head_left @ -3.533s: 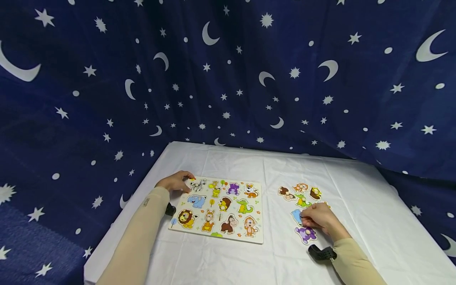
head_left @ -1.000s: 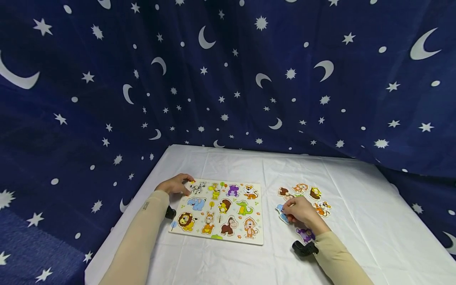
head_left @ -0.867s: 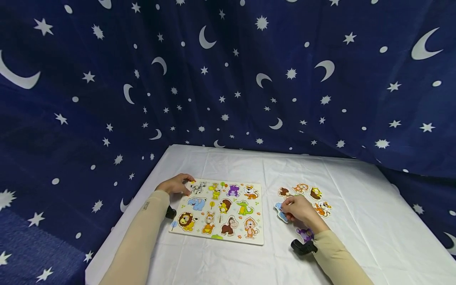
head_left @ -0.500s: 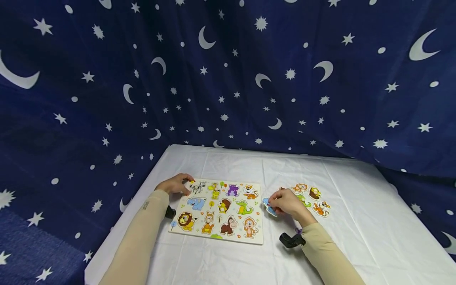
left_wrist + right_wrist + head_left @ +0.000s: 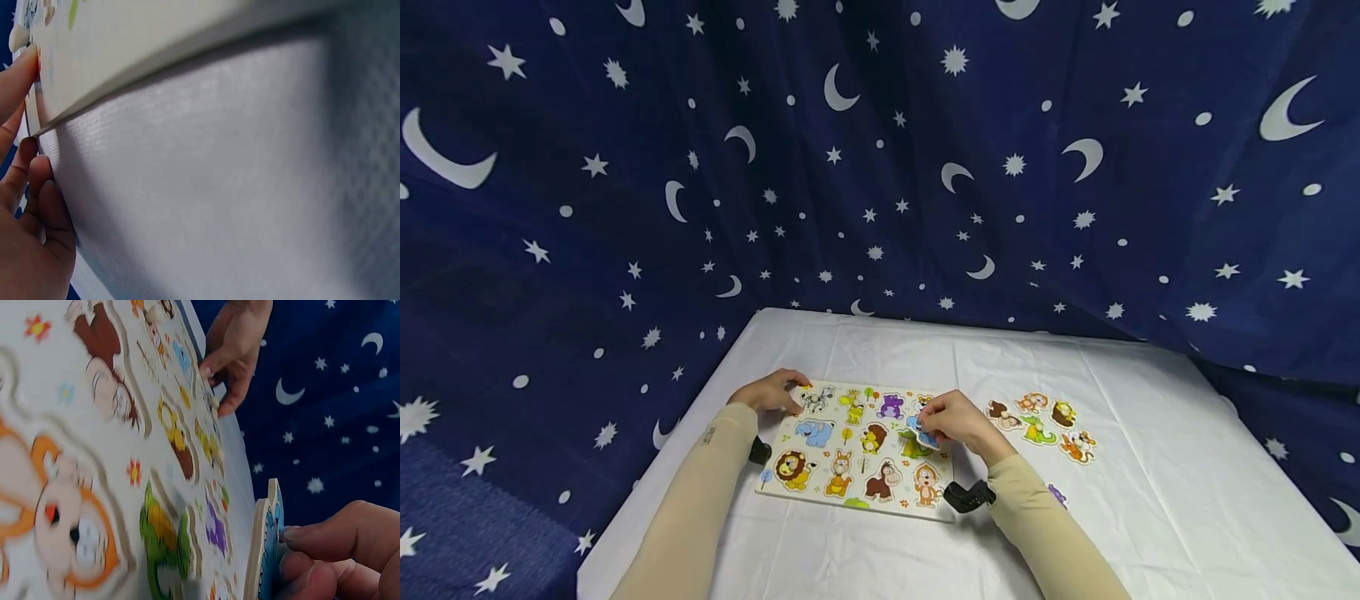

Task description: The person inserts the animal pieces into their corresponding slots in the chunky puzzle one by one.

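A wooden peg puzzle board [image 5: 820, 498] with animal pictures lies on the table. My left hand [image 5: 769, 392] holds its far left corner beside the zebra; in the left wrist view the thumb [image 5: 22, 78] presses at the board's edge and the other fingers lie below. Between thumb and fingertips, my right hand [image 5: 957, 419] pinches a blue elephant puzzle piece [image 5: 920, 432]. That piece is above the crocodile and tiger pictures at the board's right side. In the right wrist view the elephant piece [image 5: 267, 550] stands tilted, edge toward the camera, apart from the board.
Right of the board lie loose pieces: a gorilla [image 5: 1002, 414], a monkey [image 5: 1032, 403], a hedgehog [image 5: 1063, 413], a crocodile [image 5: 1039, 431] and a tiger [image 5: 1078, 447]. A purple piece [image 5: 1057, 495] is partly hidden by my right sleeve. A starry blue curtain [image 5: 880, 183] hangs behind the white-covered table.
My right hand took the blue elephant piece from among the loose pieces and carried it left, over the right part of the board. My left hand stays at the board's corner.
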{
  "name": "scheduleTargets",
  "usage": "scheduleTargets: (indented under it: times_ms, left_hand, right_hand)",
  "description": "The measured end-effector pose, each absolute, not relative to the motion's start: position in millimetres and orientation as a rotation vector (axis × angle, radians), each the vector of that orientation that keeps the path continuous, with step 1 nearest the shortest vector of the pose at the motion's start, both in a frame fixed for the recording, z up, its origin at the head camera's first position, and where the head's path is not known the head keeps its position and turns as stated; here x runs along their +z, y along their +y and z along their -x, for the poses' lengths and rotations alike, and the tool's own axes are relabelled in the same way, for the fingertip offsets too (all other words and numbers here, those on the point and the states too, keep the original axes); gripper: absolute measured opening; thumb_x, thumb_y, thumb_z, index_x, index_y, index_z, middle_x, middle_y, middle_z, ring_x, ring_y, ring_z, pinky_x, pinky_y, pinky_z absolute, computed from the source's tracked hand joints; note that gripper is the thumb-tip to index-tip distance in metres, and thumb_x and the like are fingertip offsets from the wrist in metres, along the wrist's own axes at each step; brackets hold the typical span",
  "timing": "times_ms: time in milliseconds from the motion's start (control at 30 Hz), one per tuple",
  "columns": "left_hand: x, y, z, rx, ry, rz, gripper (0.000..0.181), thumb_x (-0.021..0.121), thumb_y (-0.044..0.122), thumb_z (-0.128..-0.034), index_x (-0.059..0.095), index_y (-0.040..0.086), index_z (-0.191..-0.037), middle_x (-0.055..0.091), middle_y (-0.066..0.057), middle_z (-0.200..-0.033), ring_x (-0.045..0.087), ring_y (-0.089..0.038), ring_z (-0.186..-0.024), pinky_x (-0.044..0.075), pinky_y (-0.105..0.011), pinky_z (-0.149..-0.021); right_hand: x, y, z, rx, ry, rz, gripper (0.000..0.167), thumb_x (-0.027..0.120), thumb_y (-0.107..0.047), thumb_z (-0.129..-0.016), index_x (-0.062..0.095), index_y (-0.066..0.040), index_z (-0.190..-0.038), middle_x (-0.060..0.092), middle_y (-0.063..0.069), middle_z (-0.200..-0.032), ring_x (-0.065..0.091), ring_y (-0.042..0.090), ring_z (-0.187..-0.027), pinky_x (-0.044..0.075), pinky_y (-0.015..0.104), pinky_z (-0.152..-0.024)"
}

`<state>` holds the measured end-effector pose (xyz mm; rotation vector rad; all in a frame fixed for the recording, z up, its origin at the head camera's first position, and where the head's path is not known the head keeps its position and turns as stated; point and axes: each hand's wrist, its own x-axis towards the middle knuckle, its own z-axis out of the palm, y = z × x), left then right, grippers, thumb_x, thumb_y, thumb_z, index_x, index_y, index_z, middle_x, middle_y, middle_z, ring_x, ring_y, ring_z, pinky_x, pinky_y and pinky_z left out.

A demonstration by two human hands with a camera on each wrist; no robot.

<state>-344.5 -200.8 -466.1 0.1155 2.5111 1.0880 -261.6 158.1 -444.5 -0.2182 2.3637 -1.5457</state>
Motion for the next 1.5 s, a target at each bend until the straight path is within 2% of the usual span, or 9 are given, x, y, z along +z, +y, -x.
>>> scheduleTargets:
  times_ms: [333, 533, 800, 1233, 1500]
  left_hand:
    - [-465.8, -203.0, 345.2, 1.090, 2.530, -0.127, 0.051, 0.080, -0.002, -0.0776, 0.061, 0.008, -0.124, 0.037, -0.022, -0.155, 0.035, -0.036, -0.139, 0.024, -0.055, -0.120]
    - [-468.5, -203.0, 345.4, 1.125, 2.515, -0.107, 0.050, 0.080, -0.002, -0.0764, 0.062, 0.010, -0.121, 0.040, -0.020, -0.153, 0.033, -0.037, -0.141, 0.020, -0.057, -0.121]
    - [-468.3, -202.0, 344.5, 1.091, 2.531, -0.087, 0.049, 0.080, 0.001, -0.0778, 0.062, 0.013, -0.121, 0.040, -0.018, -0.153, 0.037, -0.033, -0.135, 0.023, -0.055, -0.119]
    - [-464.2, -199.7, 343.1, 1.038, 2.570, -0.098, 0.047, 0.080, 0.005, -0.0802, 0.063, 0.014, -0.122, 0.038, -0.017, -0.156, 0.035, -0.033, -0.140, 0.023, -0.054, -0.120]
    - [-465.0, -198.3, 344.0, 1.054, 2.568, -0.105, 0.046, 0.079, 0.001, -0.0791, 0.063, 0.012, -0.121, 0.041, -0.018, -0.154, 0.038, -0.033, -0.137, 0.026, -0.052, -0.119]
  right_hand:
    - [-447.3, 125.1, 269.6, -1.557, 2.331, 0.289, 0.009, 0.065, 0.001, -0.087, 0.071, 0.008, -0.089, 0.058, -0.001, -0.063, 0.049, 0.009, -0.053, 0.043, 0.024, -0.051]
    - [-446.8, 113.1, 275.3, -1.584, 2.285, 0.310, 0.010, 0.064, 0.004, -0.087, 0.070, 0.011, -0.091, 0.059, 0.000, -0.064, 0.049, 0.008, -0.052, 0.042, 0.023, -0.052]
    - [-449.7, 99.2, 277.7, -1.569, 2.254, 0.328, 0.011, 0.066, 0.002, -0.087, 0.072, 0.009, -0.092, 0.061, 0.000, -0.066, 0.050, 0.008, -0.052, 0.041, 0.022, -0.049]
    - [-445.8, 63.2, 288.1, -1.558, 2.215, 0.374, 0.011, 0.066, 0.003, -0.088, 0.072, 0.009, -0.093, 0.068, 0.002, -0.074, 0.051, 0.008, -0.052, 0.042, 0.024, -0.051]
    - [-446.2, 45.8, 290.1, -1.526, 2.230, 0.419, 0.010, 0.066, 0.004, -0.087, 0.073, 0.009, -0.092, 0.064, 0.000, -0.066, 0.053, 0.009, -0.051, 0.042, 0.025, -0.051]
